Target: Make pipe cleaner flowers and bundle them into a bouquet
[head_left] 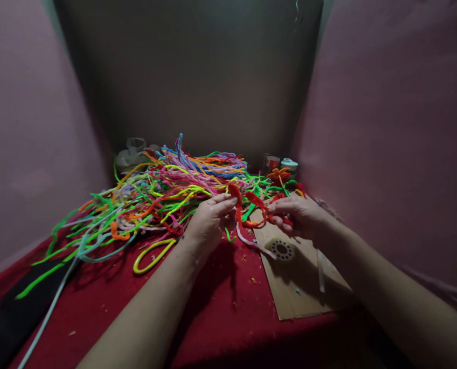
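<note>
My left hand (208,220) pinches one end of a bent red pipe cleaner (247,205) just above the red cloth. My right hand (295,214) is closed on the other end of the same red piece, over a wooden board (301,287). Directly behind both hands lies a big tangled heap of coloured pipe cleaners (163,192). A round tape roll (281,249) rests on the board just below my right hand. A yellow loop (153,253) lies on the cloth left of my left wrist.
The red cloth (213,307) covers the table, littered with small fuzz scraps. Pink walls close in on both sides and a dark panel at the back. Small jars (280,165) and an orange flower shape (278,175) stand at the back right; a white bundle (132,154) at back left.
</note>
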Available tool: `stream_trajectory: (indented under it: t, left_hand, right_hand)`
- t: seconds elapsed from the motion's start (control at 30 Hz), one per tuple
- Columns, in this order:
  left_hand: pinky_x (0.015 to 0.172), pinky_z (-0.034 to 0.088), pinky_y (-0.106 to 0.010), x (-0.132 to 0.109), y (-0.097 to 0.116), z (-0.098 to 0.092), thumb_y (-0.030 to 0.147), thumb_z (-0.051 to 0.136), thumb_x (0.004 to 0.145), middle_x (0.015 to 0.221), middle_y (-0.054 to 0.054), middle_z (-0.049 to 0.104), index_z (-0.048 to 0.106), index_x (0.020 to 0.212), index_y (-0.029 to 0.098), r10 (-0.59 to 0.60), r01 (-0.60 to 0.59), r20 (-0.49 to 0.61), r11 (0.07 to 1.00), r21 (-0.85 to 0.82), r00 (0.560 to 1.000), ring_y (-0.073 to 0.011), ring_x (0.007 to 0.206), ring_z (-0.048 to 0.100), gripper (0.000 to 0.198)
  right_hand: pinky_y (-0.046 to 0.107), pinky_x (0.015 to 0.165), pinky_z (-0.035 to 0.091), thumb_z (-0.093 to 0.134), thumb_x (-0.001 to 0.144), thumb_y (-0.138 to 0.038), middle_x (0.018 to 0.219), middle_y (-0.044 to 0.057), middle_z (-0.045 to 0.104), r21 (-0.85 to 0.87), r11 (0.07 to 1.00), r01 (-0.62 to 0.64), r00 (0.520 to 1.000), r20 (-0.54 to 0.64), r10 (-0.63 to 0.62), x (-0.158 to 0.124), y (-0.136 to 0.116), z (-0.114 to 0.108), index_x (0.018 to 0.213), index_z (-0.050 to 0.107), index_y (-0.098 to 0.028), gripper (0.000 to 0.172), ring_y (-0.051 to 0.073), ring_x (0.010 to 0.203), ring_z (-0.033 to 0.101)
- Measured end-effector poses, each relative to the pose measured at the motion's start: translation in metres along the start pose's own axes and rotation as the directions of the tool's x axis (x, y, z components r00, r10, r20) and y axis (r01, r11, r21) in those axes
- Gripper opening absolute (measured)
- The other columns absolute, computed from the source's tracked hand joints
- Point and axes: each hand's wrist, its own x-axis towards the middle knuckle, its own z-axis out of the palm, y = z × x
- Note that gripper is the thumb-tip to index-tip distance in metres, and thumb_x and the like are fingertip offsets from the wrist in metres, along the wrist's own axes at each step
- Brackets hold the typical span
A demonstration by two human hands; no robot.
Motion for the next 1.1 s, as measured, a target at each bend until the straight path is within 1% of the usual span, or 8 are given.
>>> stream_trajectory:
  t: [0.13, 0.23, 0.33, 0.47, 0.63, 0.83, 0.97, 1.1]
  left_hand:
    - [0.057, 0.044, -0.024, -0.001, 0.001, 0.002, 0.016, 0.066, 0.066, 0.059, 0.002, 0.054, 0.061, 0.071, 0.012, -0.032, 0.033, 0.025, 0.999, -0.008, 0.999, -0.0070, 0.048, 0.048, 0.007]
    - [0.056, 0.044, -0.024, -0.001, 0.000, 0.003, 0.016, 0.067, 0.066, 0.055, 0.003, 0.053, 0.061, 0.065, 0.011, -0.034, 0.033, 0.025, 0.999, 0.015, 0.999, -0.0067, 0.045, 0.046, 0.008]
    - [0.056, 0.043, -0.024, 0.000, -0.004, 0.003, 0.017, 0.070, 0.063, 0.058, 0.001, 0.057, 0.063, 0.068, 0.010, -0.021, 0.021, 0.005, 0.998, 0.058, 1.000, -0.0082, 0.049, 0.050, 0.011]
    - [0.058, 0.043, -0.023, 0.000, -0.008, 0.004, 0.018, 0.070, 0.062, 0.058, 0.000, 0.058, 0.064, 0.067, 0.010, -0.019, 0.016, 0.026, 0.995, 0.102, 0.999, -0.0101, 0.054, 0.055, 0.011]
    - [0.056, 0.043, -0.022, -0.002, -0.004, 0.004, 0.022, 0.068, 0.064, 0.059, 0.000, 0.059, 0.064, 0.068, 0.012, -0.016, 0.016, 0.002, 0.989, 0.148, 1.000, -0.0085, 0.051, 0.052, 0.011]
    - [0.039, 0.032, -0.018, -0.007, 0.002, 0.008, 0.026, 0.061, 0.070, 0.045, 0.004, 0.049, 0.058, 0.061, 0.015, 0.111, -0.069, -0.092, 0.924, 0.376, 0.990, -0.0064, 0.038, 0.040, 0.015]
    - [0.034, 0.027, -0.019, -0.013, 0.003, 0.019, 0.024, 0.059, 0.071, 0.039, 0.005, 0.044, 0.054, 0.055, 0.016, 0.192, -0.103, -0.129, 0.857, 0.504, 0.973, -0.0067, 0.032, 0.037, 0.018]
    - [0.035, 0.027, -0.019, -0.017, 0.004, 0.024, 0.021, 0.057, 0.070, 0.037, 0.005, 0.044, 0.050, 0.049, 0.017, 0.207, -0.107, -0.112, 0.814, 0.570, 0.972, -0.0064, 0.031, 0.037, 0.023]
  right_hand:
    - [0.016, 0.029, 0.025, 0.061, 0.070, -0.025, 0.044, -0.002, 0.056, 0.013, 1.000, 0.015, 0.989, 0.147, -0.017, -0.006, 0.005, 0.025, 0.070, 0.055, -0.013, 0.013, 0.006, 0.030, 0.044]
    - [0.018, 0.031, 0.031, 0.060, 0.069, -0.023, 0.047, 0.000, 0.059, -0.027, 0.999, 0.035, 0.973, 0.227, -0.028, -0.004, 0.010, 0.031, 0.070, 0.053, -0.015, 0.011, 0.009, 0.033, 0.049]
    - [0.019, 0.037, 0.038, 0.061, 0.069, -0.022, 0.051, -0.001, 0.061, -0.058, 0.995, 0.083, 0.964, 0.257, -0.066, 0.000, 0.015, 0.033, 0.073, 0.055, -0.015, 0.010, 0.009, 0.038, 0.052]
    - [0.018, 0.046, 0.040, 0.062, 0.070, -0.023, 0.056, -0.001, 0.060, -0.098, 0.970, 0.223, 0.966, 0.156, -0.206, 0.006, 0.018, 0.040, 0.070, 0.059, -0.013, 0.010, 0.006, 0.044, 0.051]
    - [0.019, 0.036, 0.029, 0.060, 0.064, -0.015, 0.042, -0.004, 0.050, -0.091, 0.958, 0.271, 0.963, 0.008, -0.271, 0.013, 0.010, 0.042, 0.057, 0.058, -0.013, 0.007, 0.005, 0.035, 0.040]
    - [0.019, 0.033, 0.030, 0.062, 0.061, -0.014, 0.044, -0.006, 0.050, 0.018, 0.902, 0.430, 0.887, -0.192, -0.419, 0.014, 0.001, 0.043, 0.064, 0.057, -0.015, 0.006, 0.005, 0.033, 0.040]
    - [0.019, 0.032, 0.031, 0.061, 0.064, -0.015, 0.048, -0.005, 0.053, 0.060, 0.865, 0.498, 0.858, -0.177, -0.482, 0.011, 0.008, 0.045, 0.067, 0.057, -0.015, 0.006, 0.006, 0.034, 0.042]
    - [0.018, 0.029, 0.031, 0.061, 0.064, -0.014, 0.045, -0.007, 0.051, 0.033, 0.867, 0.498, 0.856, -0.179, -0.485, 0.009, 0.011, 0.045, 0.070, 0.056, -0.016, 0.008, 0.006, 0.033, 0.041]
